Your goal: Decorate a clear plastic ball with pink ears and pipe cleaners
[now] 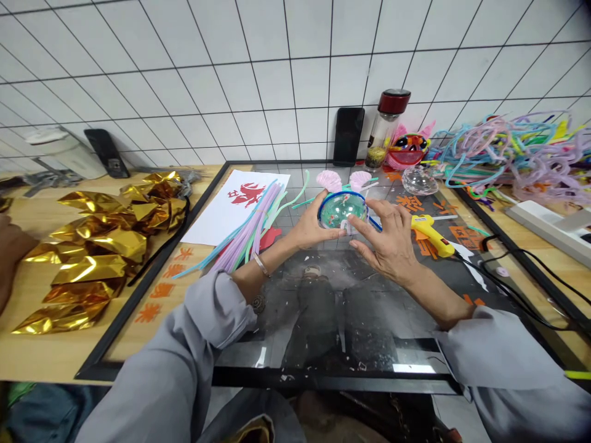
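Note:
In my left hand (310,223) is a clear plastic dome (339,208), edged with a fuzzy blue strip and greenish inside with small red marks. My thumb lies along its near edge, and the other fingers go behind its left side. Two pale pink ear-like loops (330,180) stand up behind the rim. My right hand (385,237) is on the right side, fingers apart, the index fingertip at the dome's near edge by a small whitish curved piece (347,226). A blue pipe cleaner end (375,225) sticks out beside those fingers.
Pipe cleaners (249,224) lie across white paper (217,206). Right of me are a yellow glue gun (434,237), its cable, another clear dome (420,181), a power strip (549,227) and tangled pipe cleaners (498,157). A bottle (379,135), phone (348,136) and gold foil (101,252) also lie around.

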The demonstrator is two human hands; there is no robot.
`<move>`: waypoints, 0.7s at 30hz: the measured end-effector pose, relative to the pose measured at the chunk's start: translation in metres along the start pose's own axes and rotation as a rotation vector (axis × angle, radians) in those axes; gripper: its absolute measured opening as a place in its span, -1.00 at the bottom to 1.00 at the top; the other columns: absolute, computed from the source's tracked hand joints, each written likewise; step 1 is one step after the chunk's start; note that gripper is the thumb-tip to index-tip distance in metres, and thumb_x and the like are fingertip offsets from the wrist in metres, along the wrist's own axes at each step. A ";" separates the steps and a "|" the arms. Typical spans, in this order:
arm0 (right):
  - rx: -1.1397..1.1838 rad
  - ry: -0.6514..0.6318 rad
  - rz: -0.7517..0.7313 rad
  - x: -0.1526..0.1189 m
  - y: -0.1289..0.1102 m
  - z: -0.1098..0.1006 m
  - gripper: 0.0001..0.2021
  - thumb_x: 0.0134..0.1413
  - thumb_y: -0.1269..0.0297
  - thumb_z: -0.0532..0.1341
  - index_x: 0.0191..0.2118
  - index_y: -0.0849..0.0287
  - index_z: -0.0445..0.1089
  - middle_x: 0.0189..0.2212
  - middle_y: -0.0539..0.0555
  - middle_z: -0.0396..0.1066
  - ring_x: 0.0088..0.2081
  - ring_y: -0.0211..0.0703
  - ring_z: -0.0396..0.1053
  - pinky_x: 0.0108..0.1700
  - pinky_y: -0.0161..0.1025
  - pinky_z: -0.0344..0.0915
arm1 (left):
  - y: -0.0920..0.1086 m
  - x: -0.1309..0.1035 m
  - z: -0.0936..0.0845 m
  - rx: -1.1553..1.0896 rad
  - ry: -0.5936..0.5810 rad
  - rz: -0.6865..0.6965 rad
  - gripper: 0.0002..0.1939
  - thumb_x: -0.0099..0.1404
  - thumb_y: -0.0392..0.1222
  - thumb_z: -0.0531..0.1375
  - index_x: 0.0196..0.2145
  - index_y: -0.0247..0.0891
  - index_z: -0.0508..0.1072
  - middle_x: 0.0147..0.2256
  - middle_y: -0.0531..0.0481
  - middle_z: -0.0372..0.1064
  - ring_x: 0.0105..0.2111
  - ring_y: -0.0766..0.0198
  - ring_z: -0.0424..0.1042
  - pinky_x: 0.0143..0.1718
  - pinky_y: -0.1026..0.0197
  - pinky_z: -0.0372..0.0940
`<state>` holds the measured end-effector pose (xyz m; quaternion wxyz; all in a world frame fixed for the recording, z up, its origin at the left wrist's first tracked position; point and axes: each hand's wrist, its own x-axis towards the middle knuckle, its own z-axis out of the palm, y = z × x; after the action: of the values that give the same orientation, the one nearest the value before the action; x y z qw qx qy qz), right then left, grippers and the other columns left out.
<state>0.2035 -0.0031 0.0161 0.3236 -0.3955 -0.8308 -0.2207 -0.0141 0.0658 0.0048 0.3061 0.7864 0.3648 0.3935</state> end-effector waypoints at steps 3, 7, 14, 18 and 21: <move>0.012 0.060 -0.033 0.000 -0.002 -0.001 -0.73 0.28 0.13 0.16 0.00 0.10 0.42 0.12 0.28 0.33 0.14 0.14 0.26 0.09 0.10 0.12 | 0.001 0.000 0.000 -0.021 -0.004 -0.002 0.12 0.00 0.27 0.38 0.36 -0.25 0.04 0.35 -0.29 0.09 0.33 -0.22 0.12 0.32 -0.18 0.10; 0.070 0.166 0.010 0.007 -0.006 0.000 -0.86 0.28 0.30 0.15 -0.10 0.12 0.42 -0.15 0.17 0.46 -0.10 -0.03 0.37 -0.06 -0.07 0.18 | 0.000 0.001 0.000 -0.004 -0.007 -0.019 0.13 -0.01 0.26 0.39 0.37 -0.22 0.02 0.36 -0.29 0.06 0.34 -0.21 0.10 0.33 -0.19 0.09; 0.077 0.193 0.043 0.020 -0.016 0.008 -0.87 0.30 0.35 0.14 -0.25 0.15 0.44 -0.39 0.10 0.42 -0.33 -0.10 0.29 -0.27 -0.16 0.14 | -0.001 0.002 0.002 0.019 -0.027 -0.019 0.08 0.06 0.31 0.33 0.36 -0.21 0.01 0.38 -0.29 0.01 0.37 -0.18 0.05 0.35 -0.14 0.06; 0.082 0.179 0.118 0.019 -0.018 0.008 -0.81 0.32 0.36 0.10 -0.28 0.14 0.45 -0.39 0.12 0.42 -0.33 -0.09 0.31 -0.26 -0.15 0.24 | 0.004 0.003 0.003 -0.048 0.000 -0.043 -0.03 0.10 0.35 0.28 0.30 -0.21 0.10 0.35 -0.29 0.08 0.35 -0.16 0.09 0.33 -0.11 0.08; 0.096 0.181 0.185 0.017 -0.020 0.008 -0.79 0.33 0.34 0.08 -0.26 0.12 0.46 -0.37 0.12 0.43 -0.31 -0.07 0.34 -0.23 -0.13 0.30 | 0.008 0.005 0.005 -0.097 0.045 -0.049 -0.06 0.06 0.34 0.31 0.23 -0.24 0.16 0.30 -0.31 0.16 0.30 -0.16 0.17 0.30 -0.13 0.13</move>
<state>0.1766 -0.0010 0.0208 0.4345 -0.4332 -0.7677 -0.1848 -0.0052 0.0646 0.0105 0.3450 0.7524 0.3714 0.4206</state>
